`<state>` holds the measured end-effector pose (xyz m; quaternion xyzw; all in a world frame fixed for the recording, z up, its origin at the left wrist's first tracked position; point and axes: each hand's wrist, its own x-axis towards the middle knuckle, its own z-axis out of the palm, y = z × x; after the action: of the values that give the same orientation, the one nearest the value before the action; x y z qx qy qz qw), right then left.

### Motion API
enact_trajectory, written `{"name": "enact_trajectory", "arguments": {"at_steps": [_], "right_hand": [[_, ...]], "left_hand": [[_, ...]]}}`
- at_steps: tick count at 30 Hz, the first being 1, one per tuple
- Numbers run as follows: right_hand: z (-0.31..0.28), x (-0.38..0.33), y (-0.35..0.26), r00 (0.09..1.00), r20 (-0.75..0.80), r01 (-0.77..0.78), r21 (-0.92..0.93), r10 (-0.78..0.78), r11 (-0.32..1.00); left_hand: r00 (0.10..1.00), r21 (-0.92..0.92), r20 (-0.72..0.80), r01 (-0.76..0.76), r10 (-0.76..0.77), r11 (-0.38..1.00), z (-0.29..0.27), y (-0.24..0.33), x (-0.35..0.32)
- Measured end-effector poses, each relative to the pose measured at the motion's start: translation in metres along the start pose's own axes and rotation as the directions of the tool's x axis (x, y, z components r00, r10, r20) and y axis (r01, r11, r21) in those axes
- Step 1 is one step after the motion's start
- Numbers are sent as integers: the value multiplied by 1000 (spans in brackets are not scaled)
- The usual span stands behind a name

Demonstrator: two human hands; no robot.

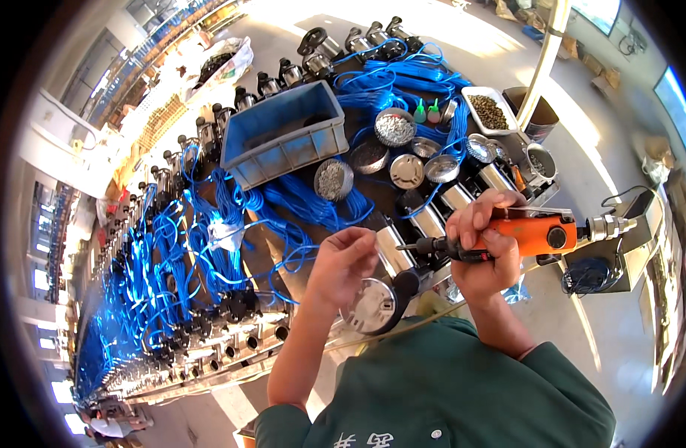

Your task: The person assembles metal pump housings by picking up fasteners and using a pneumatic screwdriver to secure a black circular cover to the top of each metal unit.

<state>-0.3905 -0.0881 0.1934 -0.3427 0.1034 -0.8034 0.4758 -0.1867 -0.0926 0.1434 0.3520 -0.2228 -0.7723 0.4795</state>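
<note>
My right hand (486, 243) is wrapped round an orange power screwdriver (535, 236). Its black front end and thin bit (410, 246) point left. Just left of the bit's tip is my left hand (344, 263), thumb and fingertips pinched together; whatever they may hold is too small to make out. A round metal pump end (370, 306) with a pale face and dark rim stands below, close to my left wrist. Behind the bit, a shiny metal pump body (393, 252) lies on the bench, partly hidden by the tool.
A blue-grey plastic crate (287, 145) stands mid-bench. Around it lie blue cable coils (309, 201) and several pumps. Bowls of small screws (334, 180) and a white tray of brass-coloured parts (489, 110) sit farther back. Two small bottles (420, 112) stand beside them. A pole (546, 60) rises at the right.
</note>
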Motion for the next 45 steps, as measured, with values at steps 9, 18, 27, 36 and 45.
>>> {"name": "enact_trajectory", "arguments": {"at_steps": [9, 18, 27, 36, 45], "right_hand": [[22, -24, 32, 989, 74, -130, 61, 125, 990], [29, -43, 49, 975, 121, -190, 42, 184, 981], [26, -65, 74, 877, 209, -368, -285, 432, 885], [31, -72, 91, 758, 294, -362, -554, 583, 749], [34, -76, 98, 653, 359, -178, -783, 667, 596]], "left_hand": [[991, 89, -20, -130, 132, 987, -19, -13, -33], [994, 94, -88, -53, 62, 994, -42, -15, -53], [858, 752, -191, -185, 478, 633, -70, -42, -75], [765, 931, 31, -256, 643, 259, -71, -89, -98], [745, 895, 38, -321, 665, 308, -74, -100, -92]]}}
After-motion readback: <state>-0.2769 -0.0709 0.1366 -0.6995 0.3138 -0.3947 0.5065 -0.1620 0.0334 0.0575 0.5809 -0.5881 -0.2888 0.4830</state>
